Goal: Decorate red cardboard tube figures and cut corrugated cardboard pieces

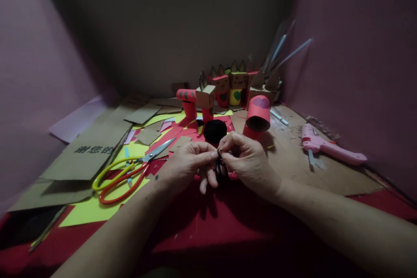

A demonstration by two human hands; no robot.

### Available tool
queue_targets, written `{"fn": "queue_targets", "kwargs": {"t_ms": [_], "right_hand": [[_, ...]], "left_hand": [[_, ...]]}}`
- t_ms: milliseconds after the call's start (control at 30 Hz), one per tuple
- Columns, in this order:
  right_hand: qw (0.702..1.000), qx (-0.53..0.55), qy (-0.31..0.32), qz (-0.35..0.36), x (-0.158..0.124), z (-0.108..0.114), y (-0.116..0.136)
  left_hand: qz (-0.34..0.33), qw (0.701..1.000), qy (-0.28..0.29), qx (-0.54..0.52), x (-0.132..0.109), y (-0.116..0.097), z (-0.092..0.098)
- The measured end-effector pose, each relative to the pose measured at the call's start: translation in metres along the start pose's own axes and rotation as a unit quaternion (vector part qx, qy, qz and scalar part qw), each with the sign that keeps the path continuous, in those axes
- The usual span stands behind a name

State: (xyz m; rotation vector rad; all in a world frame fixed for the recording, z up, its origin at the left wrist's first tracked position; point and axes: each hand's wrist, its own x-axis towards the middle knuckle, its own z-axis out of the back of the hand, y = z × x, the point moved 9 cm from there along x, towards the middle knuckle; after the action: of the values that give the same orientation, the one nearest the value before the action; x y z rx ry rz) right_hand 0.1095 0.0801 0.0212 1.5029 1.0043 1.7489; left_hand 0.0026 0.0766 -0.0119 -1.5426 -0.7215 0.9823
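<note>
Both my hands meet above the red cloth, fingertips together on a bundle of black yarn (220,169). My left hand (195,160) pinches it between thumb and forefinger, its lower fingers curled loosely beneath. Opposite, my right hand (247,160) pinches the same strands from the right. Loops of the black strand hang down below the fingertips. Just behind my hands sits a round black ball of yarn (215,131). A red paper tube with a purple patch (259,113) stands behind my right hand. Scissors with yellow and red handles (143,167) lie left of my left hand.
A pink glue gun (332,147) lies on the cardboard sheet (293,163) at right. Cardboard pieces (87,152) and yellow paper (94,208) cover the left. Behind stand several animal figures (236,89) of tubes and cardboard, with glue sticks (295,51) at the back right.
</note>
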Motion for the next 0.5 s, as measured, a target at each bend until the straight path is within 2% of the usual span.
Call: {"fn": "queue_targets", "kwargs": {"t_ms": [67, 133, 167, 200, 267, 300, 333, 367, 400, 433, 500], "right_hand": [[1.000, 0.003, -0.001, -0.002, 0.000, 0.000, 0.000], [1.000, 0.020, -0.002, -0.019, 0.001, 0.000, -0.002], [0.999, 0.027, -0.003, -0.029, 0.001, 0.000, -0.003], [0.999, 0.035, -0.004, -0.038, 0.001, 0.000, -0.004], [0.998, 0.044, -0.007, -0.045, 0.002, 0.000, -0.005], [0.998, 0.047, -0.009, -0.046, 0.003, 0.001, -0.005], [0.998, 0.049, -0.011, -0.046, 0.003, 0.001, -0.005], [0.997, 0.052, -0.012, -0.048, 0.004, 0.001, -0.005], [0.997, 0.054, -0.012, -0.051, 0.004, 0.002, -0.005], [0.997, 0.057, -0.012, -0.055, 0.004, 0.002, -0.006], [0.996, 0.062, -0.010, -0.059, 0.005, 0.001, -0.007]], "left_hand": [[-0.014, 0.997, -0.042, 0.065, -0.001, -0.003, 0.004], [-0.084, 0.973, -0.104, 0.190, -0.005, -0.016, 0.010], [-0.142, 0.942, -0.138, 0.273, -0.009, -0.026, 0.011], [-0.206, 0.895, -0.170, 0.357, -0.014, -0.037, 0.009], [-0.311, 0.787, -0.222, 0.485, -0.027, -0.050, 0.001], [-0.333, 0.750, -0.238, 0.519, -0.030, -0.052, -0.001], [-0.335, 0.737, -0.252, 0.530, -0.031, -0.053, 0.000], [-0.322, 0.746, -0.264, 0.520, -0.031, -0.053, 0.005], [-0.298, 0.774, -0.268, 0.491, -0.028, -0.052, 0.011], [-0.264, 0.814, -0.258, 0.449, -0.024, -0.049, 0.016], [-0.175, 0.901, -0.205, 0.341, -0.014, -0.037, 0.021]]}}
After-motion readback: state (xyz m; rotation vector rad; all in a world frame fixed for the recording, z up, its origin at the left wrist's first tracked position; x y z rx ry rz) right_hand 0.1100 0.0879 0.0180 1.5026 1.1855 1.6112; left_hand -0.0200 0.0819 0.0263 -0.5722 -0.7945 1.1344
